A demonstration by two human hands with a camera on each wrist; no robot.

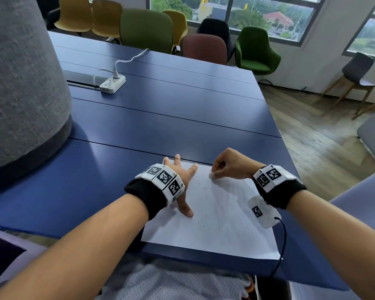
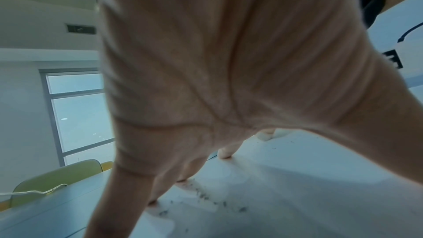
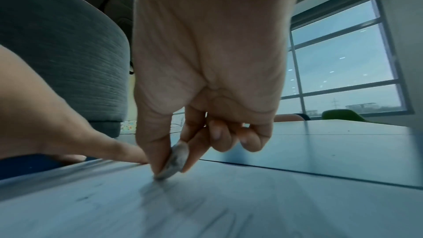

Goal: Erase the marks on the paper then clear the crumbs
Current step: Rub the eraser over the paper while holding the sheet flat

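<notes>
A white sheet of paper (image 1: pixel 221 224) lies on the blue table (image 1: pixel 160 118) near its front edge. Faint pencil marks (image 1: pixel 223 191) and dark eraser crumbs (image 1: pixel 202 211) show on it. My left hand (image 1: pixel 182 180) lies spread flat on the paper's left edge, fingers straight, pressing it down. My right hand (image 1: pixel 225 167) pinches a small worn grey-white eraser (image 3: pixel 175 160) between thumb and forefinger, its tip touching the paper near the far edge. Crumbs (image 2: pixel 206 196) also lie on the paper under the left palm (image 2: pixel 217 61).
A large grey felt cylinder (image 1: pixel 20 83) stands on the table at the left. A white power strip (image 1: pixel 113 83) with its cable lies further back. Coloured chairs (image 1: pixel 147 29) line the far side. The table's right edge drops to wooden floor (image 1: pixel 323 137).
</notes>
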